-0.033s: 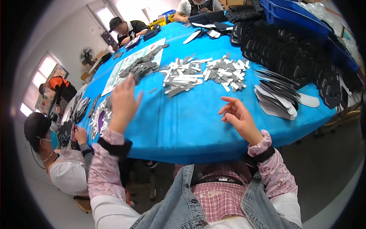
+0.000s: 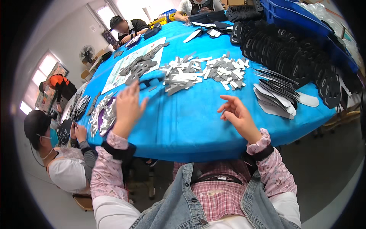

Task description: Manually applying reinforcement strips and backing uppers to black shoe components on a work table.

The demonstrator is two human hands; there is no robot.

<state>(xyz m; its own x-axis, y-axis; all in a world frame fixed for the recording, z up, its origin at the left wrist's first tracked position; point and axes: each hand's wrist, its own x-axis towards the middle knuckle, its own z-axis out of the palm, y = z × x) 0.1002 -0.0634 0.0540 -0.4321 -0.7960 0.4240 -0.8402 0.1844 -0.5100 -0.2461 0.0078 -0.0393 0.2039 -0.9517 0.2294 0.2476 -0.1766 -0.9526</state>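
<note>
My left hand (image 2: 129, 105) is raised over the left part of the blue-covered table, palm down, fingers apart and empty. Just past its fingertips is a dark, blurred flat piece (image 2: 151, 82) with blue showing through it; I cannot tell whether it touches the table. Beyond lies a pile of grey pieces with cut-out holes (image 2: 142, 65), partly on a printed sheet (image 2: 114, 76). My right hand (image 2: 238, 116) hovers over the table at the right, fingers loosely bent and apart, holding nothing. Nearest to it are a heap of grey and white strips (image 2: 227, 72) and stacked white-and-black insole-shaped sheets (image 2: 272, 101).
A second strip heap (image 2: 181, 76) lies at centre. Long rows of black slotted pieces (image 2: 286, 53) and a blue crate (image 2: 297, 17) fill the far right. At the left, a purple-rimmed tray (image 2: 103, 121) of scraps sits beside a seated person (image 2: 68, 164). Other people work across the table.
My left hand has moved slightly down and to the right. A dark blurred piece now shows beyond its fingertips. My right hand is nearly still.
</note>
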